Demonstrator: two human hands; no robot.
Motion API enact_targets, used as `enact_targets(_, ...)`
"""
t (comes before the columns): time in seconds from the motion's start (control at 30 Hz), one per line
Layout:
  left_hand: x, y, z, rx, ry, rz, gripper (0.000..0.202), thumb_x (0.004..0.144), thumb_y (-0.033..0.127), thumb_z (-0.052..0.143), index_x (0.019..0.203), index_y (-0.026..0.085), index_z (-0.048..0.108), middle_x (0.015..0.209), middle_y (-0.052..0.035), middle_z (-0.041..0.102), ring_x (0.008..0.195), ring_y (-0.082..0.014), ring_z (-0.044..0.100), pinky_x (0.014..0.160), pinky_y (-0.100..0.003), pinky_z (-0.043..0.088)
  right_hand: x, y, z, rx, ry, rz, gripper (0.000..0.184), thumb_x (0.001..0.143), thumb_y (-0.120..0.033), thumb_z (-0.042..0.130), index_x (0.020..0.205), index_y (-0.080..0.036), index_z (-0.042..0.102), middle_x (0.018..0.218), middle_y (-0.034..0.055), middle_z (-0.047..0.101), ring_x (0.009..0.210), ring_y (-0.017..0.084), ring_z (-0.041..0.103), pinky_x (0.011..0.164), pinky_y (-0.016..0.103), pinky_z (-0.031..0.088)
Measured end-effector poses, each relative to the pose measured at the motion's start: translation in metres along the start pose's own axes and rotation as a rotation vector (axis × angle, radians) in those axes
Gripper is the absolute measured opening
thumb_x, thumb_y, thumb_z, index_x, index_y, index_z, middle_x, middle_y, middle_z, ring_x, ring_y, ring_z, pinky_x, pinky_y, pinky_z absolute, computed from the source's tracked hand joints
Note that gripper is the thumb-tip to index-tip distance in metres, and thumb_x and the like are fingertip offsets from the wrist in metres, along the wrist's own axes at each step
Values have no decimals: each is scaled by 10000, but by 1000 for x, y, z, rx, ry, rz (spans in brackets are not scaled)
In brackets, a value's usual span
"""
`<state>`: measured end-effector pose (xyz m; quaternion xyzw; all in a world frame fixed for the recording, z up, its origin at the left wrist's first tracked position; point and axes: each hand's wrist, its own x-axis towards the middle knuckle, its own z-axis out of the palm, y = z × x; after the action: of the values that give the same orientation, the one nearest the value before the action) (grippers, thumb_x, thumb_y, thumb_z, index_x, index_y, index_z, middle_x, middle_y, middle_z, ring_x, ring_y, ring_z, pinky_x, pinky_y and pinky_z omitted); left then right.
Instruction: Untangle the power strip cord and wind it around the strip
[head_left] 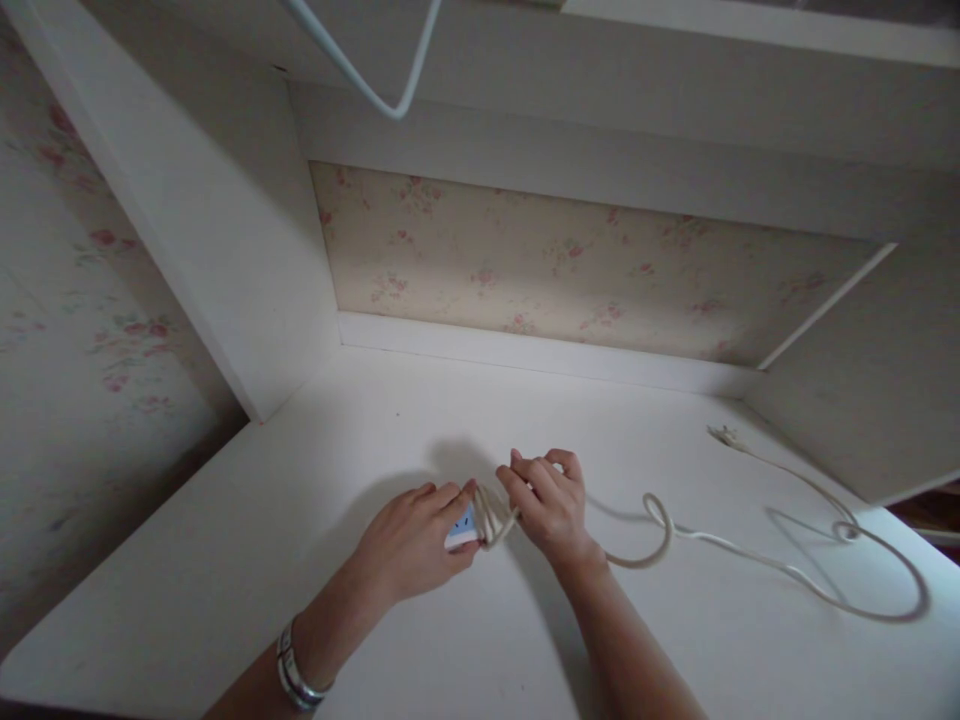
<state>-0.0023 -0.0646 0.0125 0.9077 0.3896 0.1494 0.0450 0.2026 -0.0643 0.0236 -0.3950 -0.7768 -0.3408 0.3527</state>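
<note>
My left hand [420, 535] is closed around a white power strip [461, 528] with a blue socket face, most of it covered by my fingers. Several turns of its cream power cord [491, 518] are wrapped around the strip's right end. Just to the right, my right hand [551, 500] is closed on the cord, which passes between its fingers. From there the loose cord runs right across the white desk [247, 560] in a curl and a wide loop. It ends at a plug [724, 435] lying near the right panel.
White side panels stand left [225, 230] and right [847, 370] of the desk. Floral wallpaper [525, 260] shows behind. Overhead are a white shelf [600, 90] and a hanging bent pale rod [397, 105]. The desk's left edge slopes toward the lower left.
</note>
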Motion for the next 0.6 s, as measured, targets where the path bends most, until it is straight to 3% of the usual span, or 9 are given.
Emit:
enact_targets(0.1,-4,10,-2,-60,-50,126,576,793,381,591,1330,227,449,1165,-39,639,1002,-239,606,909,-391,486,-1,8,0,14,37,81,179,860,-54,583,961,-201,604,734,-13,631,657,79,538,738,276,356)
enact_targets(0.23,-10,25,-6,-148,-97,217,647,724,401,650,1316,226,458,1150,-37,642,980,-237,608,882,-385,499,-5,10,5,36,-93,150,166,900,-106,524,1004,-197,616,762,8,607,673,98,538,630,233,353)
enact_targets(0.33,-13,31,-9,-194,-109,245,652,689,449,683,1269,224,487,1111,-38,644,970,-245,605,887,-400,493,-10,7,11,54,-255,203,205,933,-150,452,1045,-210,613,838,16,606,662,98,542,583,219,347)
enact_targets(0.43,-13,31,-12,-201,-101,262,516,748,469,643,1180,215,522,1059,-41,641,949,-240,600,884,-408,488,-13,3,18,64,-457,295,261,944,-175,402,1102,-257,593,905,12,599,641,94,550,540,210,337)
enact_targets(0.53,-12,27,-17,-205,-115,240,389,753,396,646,1080,215,538,1022,-36,621,933,-235,589,862,-410,494,-11,0,25,74,-679,361,321,949,-202,382,1207,-329,526,991,6,596,647,103,582,534,212,348)
enact_targets(0.6,-11,25,-21,-212,-116,192,424,705,296,670,1094,222,519,1077,-40,589,945,-234,578,858,-407,499,-9,0,28,66,-819,395,349,953,-232,374,1264,-354,474,1035,15,592,673,122,612,557,221,376)
